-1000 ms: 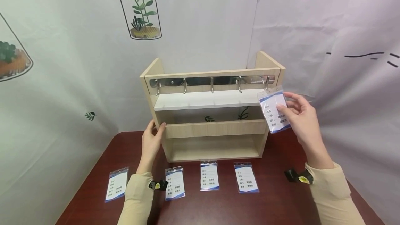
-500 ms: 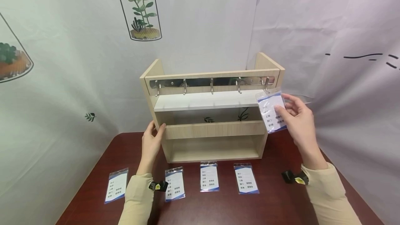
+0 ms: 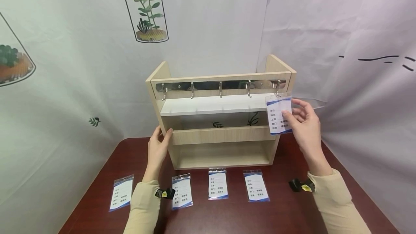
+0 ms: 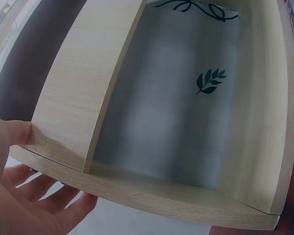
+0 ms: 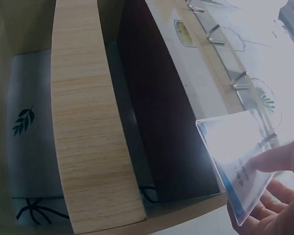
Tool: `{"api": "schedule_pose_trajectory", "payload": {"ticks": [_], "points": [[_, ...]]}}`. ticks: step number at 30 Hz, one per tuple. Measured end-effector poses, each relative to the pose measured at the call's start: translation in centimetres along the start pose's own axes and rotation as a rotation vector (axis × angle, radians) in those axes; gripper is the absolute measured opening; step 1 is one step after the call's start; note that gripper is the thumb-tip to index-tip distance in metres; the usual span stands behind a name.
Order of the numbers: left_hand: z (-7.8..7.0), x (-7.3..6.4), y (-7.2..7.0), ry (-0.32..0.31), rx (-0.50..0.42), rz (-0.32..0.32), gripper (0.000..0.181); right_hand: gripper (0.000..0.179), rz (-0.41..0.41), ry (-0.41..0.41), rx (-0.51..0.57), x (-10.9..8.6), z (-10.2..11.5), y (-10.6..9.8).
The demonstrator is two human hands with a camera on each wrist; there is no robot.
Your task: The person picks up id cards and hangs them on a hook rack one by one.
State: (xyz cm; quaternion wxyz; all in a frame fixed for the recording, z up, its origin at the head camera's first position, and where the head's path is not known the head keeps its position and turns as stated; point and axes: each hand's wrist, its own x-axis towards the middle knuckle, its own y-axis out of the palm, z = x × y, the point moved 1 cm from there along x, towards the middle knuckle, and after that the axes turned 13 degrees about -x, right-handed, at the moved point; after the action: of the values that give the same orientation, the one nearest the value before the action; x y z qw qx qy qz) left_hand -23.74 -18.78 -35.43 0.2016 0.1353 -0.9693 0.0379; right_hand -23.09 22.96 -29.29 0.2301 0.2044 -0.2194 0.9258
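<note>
My right hand point(image 3: 307, 127) pinches a clear plastic badge holder point(image 3: 275, 118) with a white and blue card inside, thumb on its front and fingers behind. The badge's top edge overlaps the lower end of the rightmost metal hook point(image 3: 277, 89) in the head view. In the right wrist view the badge point(image 5: 235, 152) stands tilted close to the hook strip. My left hand point(image 3: 158, 149) grips the left side panel of a small wooden shelf point(image 3: 224, 135); its thumb lies on the front and its fingers reach round the outside, as the left wrist view shows with the panel edge point(image 4: 152, 198).
Several matching badges lie on the dark red table point(image 3: 234, 219) before the shelf: one far left point(image 3: 121, 193), one by the left wrist point(image 3: 182, 191), one in the middle point(image 3: 218, 184), one at right point(image 3: 256, 186). A printed curtain point(image 3: 214, 28) hangs behind.
My right hand has moved slightly left and a little down with the badge, which has turned from slanted to nearly upright. The left hand has stayed on the shelf's side.
</note>
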Motion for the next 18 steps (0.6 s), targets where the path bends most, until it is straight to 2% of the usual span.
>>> {"api": "schedule_pose_trajectory", "payload": {"ticks": [7,11,18], "points": [[-0.2,0.0,0.1,0.007,-0.010,0.004,0.042,0.046,-0.036,0.005,0.033,-0.1,-0.3,0.5],[0.4,0.2,0.0,-0.003,-0.023,0.009,0.044,0.044,-0.035,0.005,0.021,-0.1,-0.5,0.8],[4.0,1.5,-0.6,0.001,-0.036,-0.002,0.049,0.042,-0.026,-0.004,0.036,0.0,-0.9,1.2]]}}
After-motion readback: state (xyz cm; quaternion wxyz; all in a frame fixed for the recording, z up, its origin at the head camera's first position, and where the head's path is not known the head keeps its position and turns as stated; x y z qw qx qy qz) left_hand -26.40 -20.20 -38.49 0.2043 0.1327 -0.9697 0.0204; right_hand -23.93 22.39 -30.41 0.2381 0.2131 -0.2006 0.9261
